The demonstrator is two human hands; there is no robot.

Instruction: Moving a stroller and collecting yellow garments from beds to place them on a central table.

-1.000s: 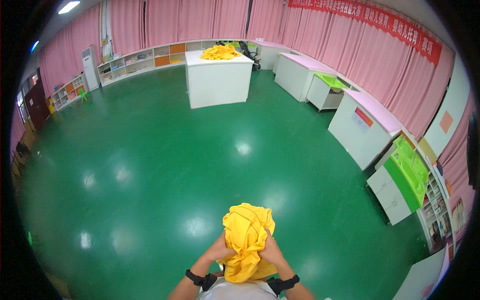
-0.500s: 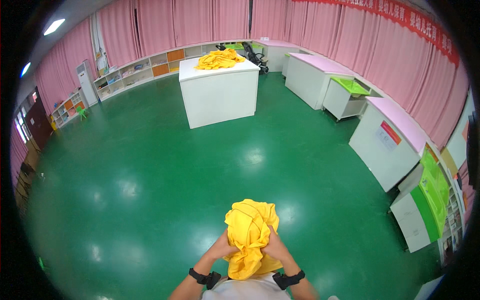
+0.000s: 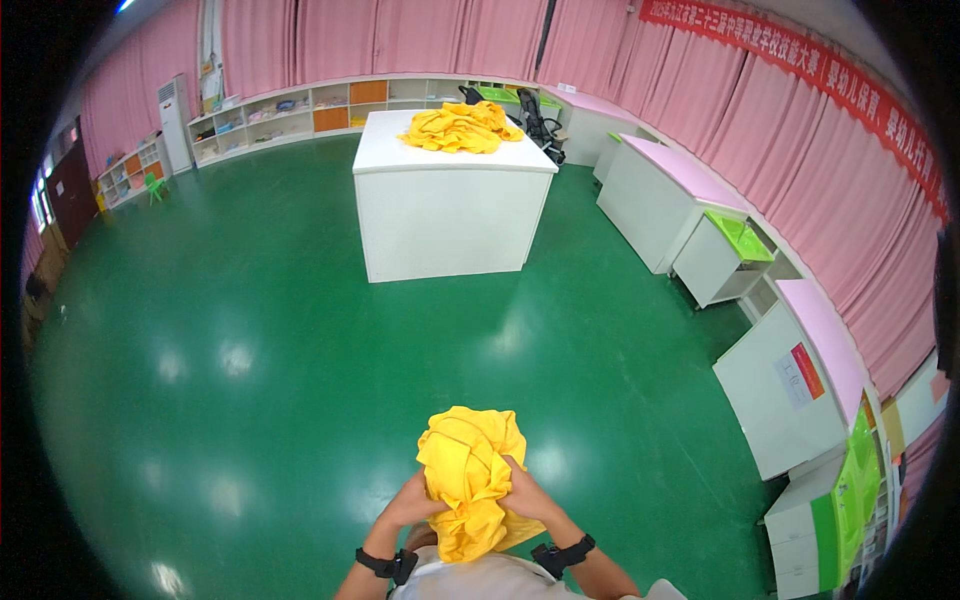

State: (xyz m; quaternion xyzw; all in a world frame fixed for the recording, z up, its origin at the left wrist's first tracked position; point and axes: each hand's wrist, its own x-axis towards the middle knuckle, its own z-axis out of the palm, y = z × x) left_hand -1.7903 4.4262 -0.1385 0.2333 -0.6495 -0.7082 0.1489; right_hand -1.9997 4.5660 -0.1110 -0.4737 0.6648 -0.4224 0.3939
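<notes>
With left hand (image 3: 411, 500) and right hand (image 3: 525, 494), gripping a bunched yellow cloth (image 3: 468, 458) from both sides. Held close in front of white shirt (image 3: 475, 578), above green floor (image 3: 290, 330). Looks soft, wrinkled, probably light, not fragile, not very slippery. Best held around both sides, catching loose lower folds (image 3: 468, 540) too; otherwise likely to sag or unfurl.
</notes>
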